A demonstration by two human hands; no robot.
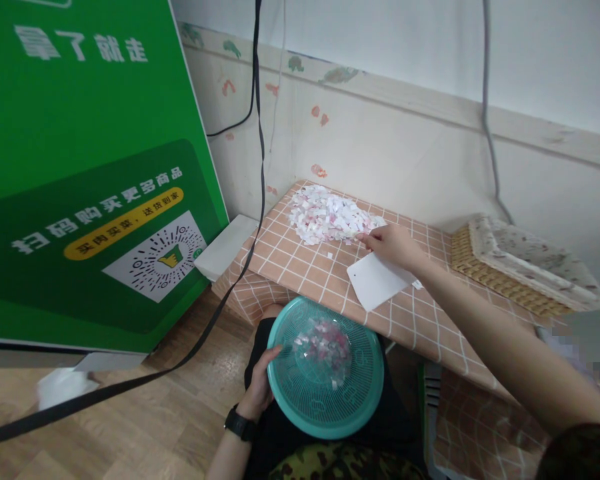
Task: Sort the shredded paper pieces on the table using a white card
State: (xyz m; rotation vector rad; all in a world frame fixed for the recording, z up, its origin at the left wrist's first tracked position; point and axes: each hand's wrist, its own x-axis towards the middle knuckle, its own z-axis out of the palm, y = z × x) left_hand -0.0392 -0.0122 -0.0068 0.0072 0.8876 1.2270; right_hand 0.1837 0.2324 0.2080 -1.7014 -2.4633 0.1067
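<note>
My left hand [263,381] grips the left rim of a round teal plastic colander [300,407] that rests on my lap. Inside the colander lies a small heap of white and pink paper scraps [330,343]. On the checked table, a larger pile of white and pinkish paper scraps [325,215] is spread near the wall. My right hand [387,245] is at the pile's right edge, thumb and fingers pinched together; pale scraps lie against the fingertips, and what is between them is too small to tell. Below that hand is a white card [375,283] with a small hole, partly under my wrist.
A wicker basket with a patterned liner [510,273] stands on the table's right. At left rises a green sign panel [80,153] with a QR code. A black strap [259,167] hangs across the view, and a white box [227,247] sits by the table's left corner.
</note>
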